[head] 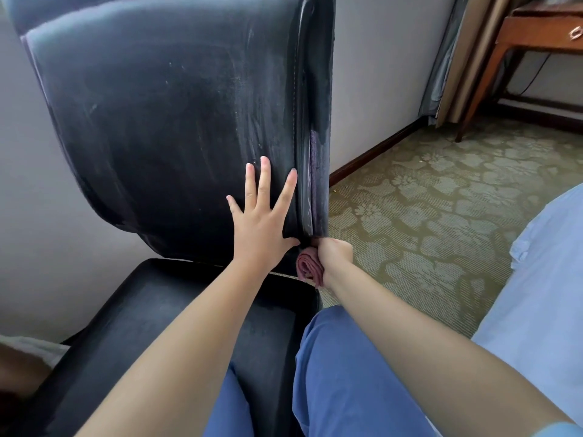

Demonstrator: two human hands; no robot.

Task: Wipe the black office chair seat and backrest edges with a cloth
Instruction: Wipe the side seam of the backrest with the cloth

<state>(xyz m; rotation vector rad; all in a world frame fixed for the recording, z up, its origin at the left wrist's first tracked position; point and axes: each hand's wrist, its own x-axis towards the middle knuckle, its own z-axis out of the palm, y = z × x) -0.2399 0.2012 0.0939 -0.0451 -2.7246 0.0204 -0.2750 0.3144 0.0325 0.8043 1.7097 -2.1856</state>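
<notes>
Black leather, dulled by pale streaks, covers the tall padded backrest (176, 121) of the office chair, which stands upright against a grey wall (378, 74). The left hand (262, 222) lies flat on the lower right part of that backrest, fingers straight and spread, gripping nothing. Just beside it, at the bottom of the backrest's right edge, the right hand (334, 252) is curled into a fist round a rolled dusty-pink cloth (309, 268); the roll pokes out below the fist and sits at the corner where the backrest meets the black leather seat (151, 310) (whether the cloth actually touches the leather there cannot be told). A knee in blue trousers (340, 373) rests on the seat's right side. To the right lie a green carpet with a pale flower pattern (426, 216), a dark wooden skirting board (375, 149) and, further back, a brown wooden table with a drawer (536, 36).
</notes>
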